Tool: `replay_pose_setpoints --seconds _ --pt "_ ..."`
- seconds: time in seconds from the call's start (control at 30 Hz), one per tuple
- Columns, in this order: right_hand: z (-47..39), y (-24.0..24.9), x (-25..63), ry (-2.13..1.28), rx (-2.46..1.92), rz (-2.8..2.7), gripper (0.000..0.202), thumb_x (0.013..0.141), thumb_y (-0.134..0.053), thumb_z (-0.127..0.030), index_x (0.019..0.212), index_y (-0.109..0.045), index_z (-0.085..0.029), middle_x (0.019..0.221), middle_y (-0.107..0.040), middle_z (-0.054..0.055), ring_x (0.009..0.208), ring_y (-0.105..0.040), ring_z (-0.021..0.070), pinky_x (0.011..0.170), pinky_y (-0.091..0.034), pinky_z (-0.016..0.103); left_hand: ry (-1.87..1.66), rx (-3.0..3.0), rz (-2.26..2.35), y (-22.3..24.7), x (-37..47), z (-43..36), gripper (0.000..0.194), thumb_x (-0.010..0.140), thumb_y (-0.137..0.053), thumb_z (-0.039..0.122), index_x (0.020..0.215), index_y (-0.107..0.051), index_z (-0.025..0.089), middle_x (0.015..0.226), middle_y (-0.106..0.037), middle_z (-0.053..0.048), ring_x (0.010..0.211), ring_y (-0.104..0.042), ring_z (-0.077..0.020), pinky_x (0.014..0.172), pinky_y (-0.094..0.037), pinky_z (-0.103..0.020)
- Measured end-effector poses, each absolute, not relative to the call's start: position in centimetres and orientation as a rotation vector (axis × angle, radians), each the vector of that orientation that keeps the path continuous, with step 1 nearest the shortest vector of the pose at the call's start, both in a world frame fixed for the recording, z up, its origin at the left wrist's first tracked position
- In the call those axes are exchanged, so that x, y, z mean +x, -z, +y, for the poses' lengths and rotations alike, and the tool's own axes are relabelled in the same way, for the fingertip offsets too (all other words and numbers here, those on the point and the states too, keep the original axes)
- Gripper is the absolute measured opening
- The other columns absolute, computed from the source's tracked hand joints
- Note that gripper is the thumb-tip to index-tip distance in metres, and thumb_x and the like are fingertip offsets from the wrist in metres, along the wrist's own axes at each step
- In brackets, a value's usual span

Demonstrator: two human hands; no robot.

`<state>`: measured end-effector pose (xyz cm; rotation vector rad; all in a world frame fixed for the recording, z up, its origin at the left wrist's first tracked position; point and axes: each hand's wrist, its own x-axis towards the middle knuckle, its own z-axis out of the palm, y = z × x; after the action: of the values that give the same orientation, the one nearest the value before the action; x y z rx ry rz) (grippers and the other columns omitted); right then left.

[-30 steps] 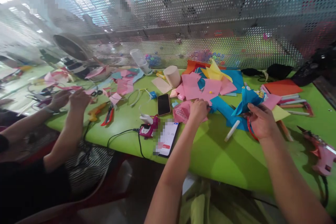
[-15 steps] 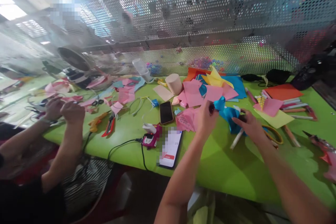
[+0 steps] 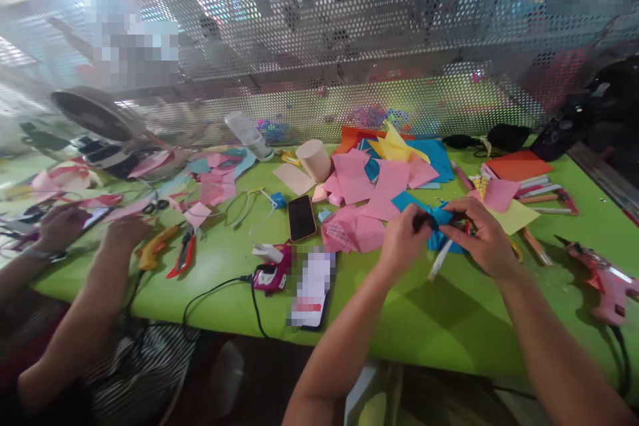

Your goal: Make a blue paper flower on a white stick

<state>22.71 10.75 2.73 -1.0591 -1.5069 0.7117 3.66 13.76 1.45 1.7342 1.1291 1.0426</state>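
Observation:
Blue paper [image 3: 440, 214] is bunched between my two hands over the right half of the green table. My left hand [image 3: 410, 233] pinches its left side, with something small and dark at the fingertips. Thumb and fingers of my right hand [image 3: 474, 229] close on its right side. A white stick [image 3: 439, 261] slants down below the blue paper. Just left of my hands lie crumpled pink sheets [image 3: 352, 229].
Nearby are a black phone [image 3: 302, 218], a lit phone [image 3: 313, 289], a purple power strip [image 3: 272, 273], red pliers [image 3: 182, 254] and a pink glue gun [image 3: 606, 283]. Another person's hands [image 3: 62, 226] work at the left. A perforated metal screen [image 3: 309, 46] stands behind.
My hands have come closer together on the blue paper, which is now more covered by fingers. The view has shifted, showing more of the glue gun. The other person's hands have moved apart and lower.

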Motion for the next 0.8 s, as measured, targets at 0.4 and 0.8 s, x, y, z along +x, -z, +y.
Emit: replay_pose_setpoints --seconds 0.4,0.8 --pt "11.1 -2.1 22.7 -1.083 -0.936 -1.069 0.035 0.069 -0.101 -0.033 0.09 -0.074 -0.027 0.113 -0.072 0.001 0.092 -0.07 0.0174 0.08 -0.063 0.03 -0.915 1.094 0.71 -2.4 3.3 13.7 0.052 0.09 -0.076 0.066 0.106 -0.07 0.017 0.08 -0.071 -0.002 0.069 -0.067 -0.0137 0.066 -0.053 -0.026" --pt "10.6 -2.7 23.2 -1.18 -0.861 -1.121 0.03 0.068 -0.1 -0.034 0.086 -0.076 -0.028 0.115 -0.074 0.005 0.096 -0.071 0.0228 0.077 -0.064 0.035 -0.74 1.086 0.607 -2.5 2.3 14.4 0.059 0.07 -0.098 0.059 0.101 -0.072 0.015 0.086 -0.075 -0.005 0.075 -0.071 -0.0144 0.072 -0.055 -0.028"
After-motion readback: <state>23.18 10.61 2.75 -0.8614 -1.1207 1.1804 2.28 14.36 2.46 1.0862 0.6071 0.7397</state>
